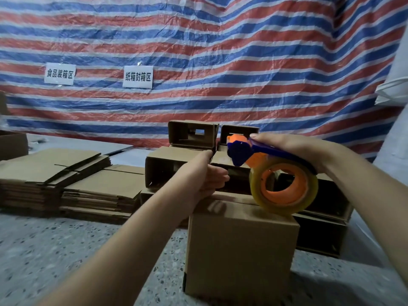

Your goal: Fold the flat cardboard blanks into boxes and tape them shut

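Speckled terrazzo floor across the bottom of the frame, a striped red, white and blue tarp filling the whole top half as a backdrop. Two white paper signs pinned to it at left of centre, printed in Chinese characters.

Centre low: one folded cardboard box standing upright on the floor, top flaps down. Left hand reaching in from lower left, resting at the box's far top edge, fingers curled over that edge, though from this angle hard to say how firmly. Right hand coming in from the right, wrapped around the blue handle of a tape dispenser, thumb stretched forward along the top. Clear tape roll on an orange core, touching the box's top at its right side.

Left of centre: two stacks of flat cardboard blanks, side by side. Behind the hands: at least four open assembled boxes, lying on their sides and piled up. One more carton at the far left edge.
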A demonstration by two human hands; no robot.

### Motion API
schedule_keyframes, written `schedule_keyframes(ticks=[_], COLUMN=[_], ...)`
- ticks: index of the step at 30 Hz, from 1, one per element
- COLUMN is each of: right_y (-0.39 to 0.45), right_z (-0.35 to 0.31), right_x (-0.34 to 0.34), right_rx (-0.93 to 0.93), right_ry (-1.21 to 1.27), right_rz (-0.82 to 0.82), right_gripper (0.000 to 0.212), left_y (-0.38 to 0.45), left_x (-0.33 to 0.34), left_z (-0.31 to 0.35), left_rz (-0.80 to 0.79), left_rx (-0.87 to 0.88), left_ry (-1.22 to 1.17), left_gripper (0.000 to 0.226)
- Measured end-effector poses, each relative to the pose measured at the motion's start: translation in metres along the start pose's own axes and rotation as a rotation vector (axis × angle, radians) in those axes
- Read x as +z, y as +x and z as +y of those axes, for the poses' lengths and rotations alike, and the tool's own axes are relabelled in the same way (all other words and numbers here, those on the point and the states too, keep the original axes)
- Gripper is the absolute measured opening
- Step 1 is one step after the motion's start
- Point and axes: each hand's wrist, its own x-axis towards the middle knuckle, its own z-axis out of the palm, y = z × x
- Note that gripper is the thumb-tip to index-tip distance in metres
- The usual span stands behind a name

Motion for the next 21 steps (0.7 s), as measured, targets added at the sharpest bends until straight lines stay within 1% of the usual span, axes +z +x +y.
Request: schedule_keyframes(ticks=[2, 4, 11, 18, 21], right_y=[-0.001, -0.002, 0.004, 0.014, 0.013], right_z=[-0.003, -0.003, -0.001, -0.009, -0.015], right_x=[0.001, 0.001, -0.002, -0.005, -0.010], right_rx=[0.068, 0.067, 0.048, 0.069, 0.097], right_ry=[-0.036, -0.048, -0.067, -0.196, -0.282], right_rz=[0.030, 0.037, -0.006, -0.052, -0.101], right_gripper=[0.067, 0.075, 0.084, 0.085, 0.076], left_y=[0.000, -0.001, -0.001, 0.003, 0.008], left_x=[0.001, 0.005, 0.011, 0.013, 0.010], left_z=[0.006, 0.009, 0.009, -0.001, -0.008], left_rz=[0.029, 0.058, 0.132, 0.252, 0.311], left_rx=[-0.022, -0.035, -0.019, 0.068, 0.068], left_ry=[0.052, 0.064, 0.045, 0.071, 0.026], left_gripper=[0.054, 0.050, 0.020, 0.017, 0.018])
